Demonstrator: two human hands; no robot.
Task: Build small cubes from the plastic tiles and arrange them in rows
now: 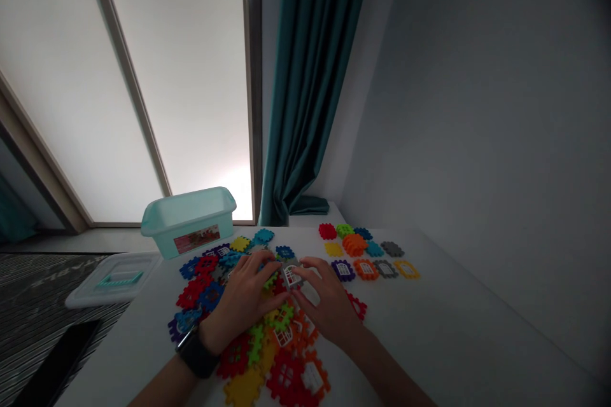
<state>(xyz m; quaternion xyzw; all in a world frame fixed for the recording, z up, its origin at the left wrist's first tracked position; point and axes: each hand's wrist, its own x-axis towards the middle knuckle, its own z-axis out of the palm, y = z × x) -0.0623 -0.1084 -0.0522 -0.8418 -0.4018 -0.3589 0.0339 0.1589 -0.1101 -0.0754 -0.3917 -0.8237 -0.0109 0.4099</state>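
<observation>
A grey plastic tile with a white window insert (292,275) is between my hands, above a heap of coloured tiles. My left hand (251,289), with a dark watch on the wrist, has its fingers at the tile's left side. At the right side, the thumb and fingers of my right hand (324,299) pinch the same tile. Beneath and around my hands lie red tiles (192,291), blue tiles (210,296), a yellow tile (244,388), and green and orange ones.
To the right, sorted tiles lie in rows, including an orange stack (354,244) and a purple window tile (343,270). A teal bin (162,226) stands at the back left of the white table (429,331), beside a translucent lid (88,289).
</observation>
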